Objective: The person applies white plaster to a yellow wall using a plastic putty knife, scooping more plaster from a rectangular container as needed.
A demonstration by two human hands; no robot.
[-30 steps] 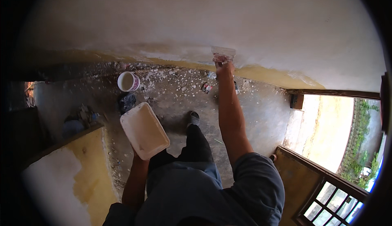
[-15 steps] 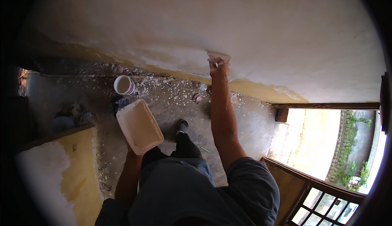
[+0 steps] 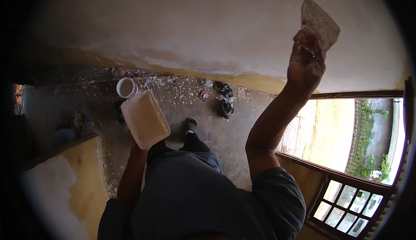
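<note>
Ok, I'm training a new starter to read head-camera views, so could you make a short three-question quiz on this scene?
1. Which hand holds the flat blade?
2. Fill in: beyond the tray, a round white ____ stands on the floor.
3. True or false: the tray is standing on the floor.

Key:
1. The right hand.
2. Bucket.
3. False; the left hand, mostly hidden beneath it, holds it up.

2 arms (image 3: 273, 125) apart: right hand (image 3: 308, 54) raised (elbow bent), left forearm (image 3: 133, 170) lower.
</note>
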